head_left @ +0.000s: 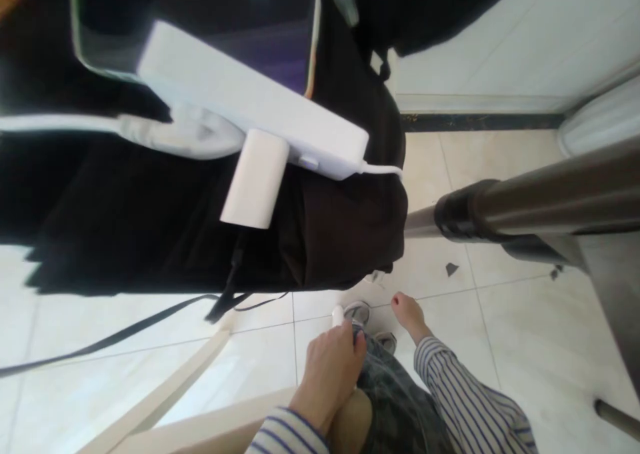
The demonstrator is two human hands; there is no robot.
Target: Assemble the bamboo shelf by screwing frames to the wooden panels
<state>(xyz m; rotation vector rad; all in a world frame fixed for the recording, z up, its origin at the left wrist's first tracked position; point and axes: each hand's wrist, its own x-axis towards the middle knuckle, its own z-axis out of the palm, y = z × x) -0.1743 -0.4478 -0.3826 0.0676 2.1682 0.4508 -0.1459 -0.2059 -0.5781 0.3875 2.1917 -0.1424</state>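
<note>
Low in the view, my left hand point(330, 364) is closed, its fingers wrapped round a white object point(339, 316) whose rounded end sticks out past the knuckles. Most of that object is hidden, so its kind cannot be told. My right hand point(409, 314) is curled into a fist above the floor tiles, and nothing shows in it. Beyond both hands, a white power strip point(260, 101) lies across black fabric point(345, 234). A white plug point(200, 134) and a white charger block point(257, 177) are fitted to it. Behind it lies a phone point(200, 34), partly covered by the strip.
A thick brown metal pole point(550, 197) crosses the right side. Pale wooden bars point(185, 381) stand at lower left, near a thin black strap point(115, 334). A dark scrap point(451, 269) lies on the tiled floor point(520, 321). A white wall point(500, 54) rises behind.
</note>
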